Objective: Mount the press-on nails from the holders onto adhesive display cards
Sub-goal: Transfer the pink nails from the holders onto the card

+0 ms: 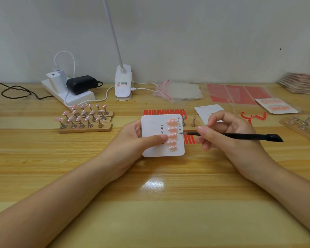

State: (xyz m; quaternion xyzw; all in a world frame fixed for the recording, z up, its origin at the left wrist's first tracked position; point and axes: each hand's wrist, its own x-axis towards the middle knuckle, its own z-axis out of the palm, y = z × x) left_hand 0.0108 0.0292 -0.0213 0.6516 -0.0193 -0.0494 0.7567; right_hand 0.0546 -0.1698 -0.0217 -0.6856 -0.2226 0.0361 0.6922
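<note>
Near the middle of the frame, the left hand (132, 138) holds a white square display card with rounded corners (155, 140) above the pale wooden bench (150, 212), fingers curled behind it and the thumb pressed across its face. Five pink press-on nails with white dots (172, 135) sit in a column along the card's right edge; the thumb tip touches the middle of that column. Just right of the card, the right hand (227, 133) pinches a thin black tool (240, 136) between thumb and fingers, its fine tip reaching the card's right edge beside the nails.

Under the card lies a sheet of red adhesive strips (165, 111). At left centre, wooden holder bars with metal stands (86, 120) carry more pink nails. Two bare metal stands (188, 121) rise behind the card. Toward the upper right lie another white card (207, 110), a filled card (276, 105) and red sheets (238, 94). Further back stand a white clip lamp (123, 83) and a white power strip (70, 95) with plugged-in adapters.
</note>
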